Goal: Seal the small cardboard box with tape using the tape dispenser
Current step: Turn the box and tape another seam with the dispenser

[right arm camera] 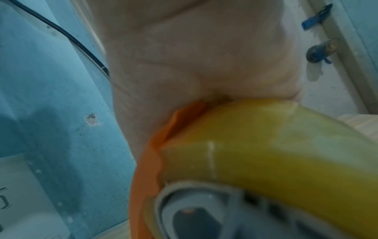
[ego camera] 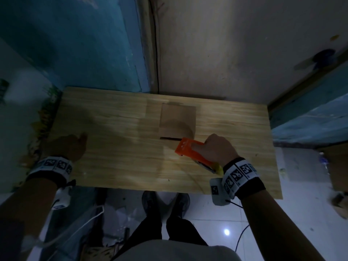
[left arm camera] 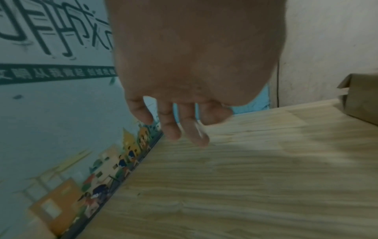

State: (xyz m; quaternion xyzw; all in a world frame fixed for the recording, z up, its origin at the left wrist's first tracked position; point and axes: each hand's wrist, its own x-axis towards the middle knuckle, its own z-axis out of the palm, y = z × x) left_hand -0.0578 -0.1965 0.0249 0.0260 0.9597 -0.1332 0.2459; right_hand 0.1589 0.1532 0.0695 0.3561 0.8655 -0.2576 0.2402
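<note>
1. Here, the right hand [ego camera: 216, 149] grips the orange tape dispenser [ego camera: 190, 152], fingers curled round its body, knuckles up in the head view.
2. The dispenser tilts over the tabletop [ego camera: 116, 157]; its orange front end points away from the right hand toward the near edge of the small cardboard box [ego camera: 178, 120], and whether it touches the box cannot be told.
3. The yellowish tape roll [right arm camera: 266, 145] sits at the wrist end of the dispenser, just below the heel of the right hand in the right wrist view, with a grey hub [right arm camera: 196, 215] under it; that picture is blurred.
4. The box lies flat on the tabletop, just beyond the right hand and well apart from the left hand [ego camera: 66, 146], on that hand's right and farther from the person.
5. A dark slit shows along the box's near edge, next to the dispenser's tip.
6. The left hand is relaxed with fingers [left arm camera: 169, 127] loosely extended and slightly spread, holding nothing; it is over the tabletop's left part, and whether it rests on the wood is unclear.
7. In the left wrist view a corner of the box [left arm camera: 360, 95] shows far to the right of the fingers.
8. Left of the left hand a printed poster [left arm camera: 51, 113] runs along the tabletop's edge.
9. Both wrists wear bands with black-and-white markers [ego camera: 239, 172].
</note>
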